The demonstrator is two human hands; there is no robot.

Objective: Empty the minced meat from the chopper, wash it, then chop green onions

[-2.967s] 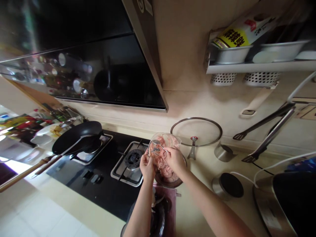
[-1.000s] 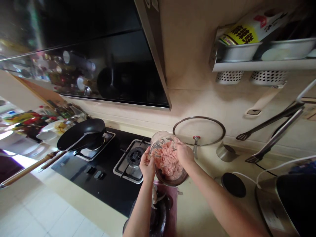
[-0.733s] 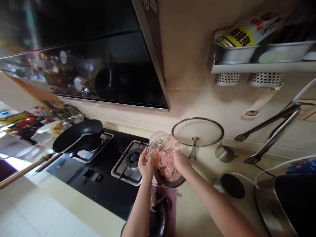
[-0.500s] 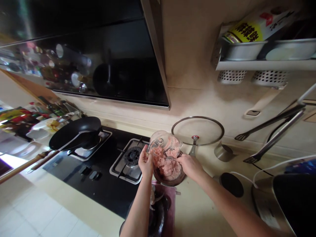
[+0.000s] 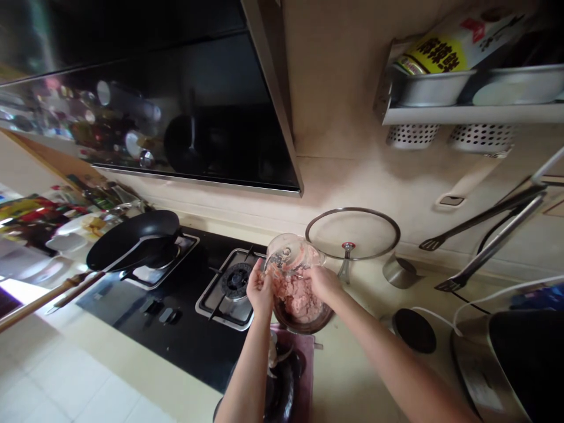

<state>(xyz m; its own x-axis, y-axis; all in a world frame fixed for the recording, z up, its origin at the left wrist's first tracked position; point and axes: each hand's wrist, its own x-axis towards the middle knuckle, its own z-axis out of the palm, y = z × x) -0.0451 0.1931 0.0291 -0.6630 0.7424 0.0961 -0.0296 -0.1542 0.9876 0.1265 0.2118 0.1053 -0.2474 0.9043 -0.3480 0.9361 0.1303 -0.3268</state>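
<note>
A clear glass bowl (image 5: pixel 287 252) full of pink minced meat (image 5: pixel 296 295) stands tilted on the counter beside the gas hob. My left hand (image 5: pixel 259 289) grips the bowl's left rim, fingers curled over the edge. My right hand (image 5: pixel 323 281) is closed over the meat at the bowl's right side; whatever it holds is hidden by the fingers. Just below the bowl, dark aubergines (image 5: pixel 284 385) lie on a purple cutting board (image 5: pixel 307 370).
A black wok (image 5: pixel 132 236) with a wooden handle sits on the left burner; the right burner (image 5: pixel 237 281) is bare. A glass lid (image 5: pixel 352 232) leans against the wall. Tongs (image 5: pixel 484 249) hang at right, above a metal cup (image 5: pixel 412 330) and a cooker (image 5: pixel 511 358).
My right hand went round inside the bowl, out to its right rim and back over the meat. My left hand kept its grip on the left rim.
</note>
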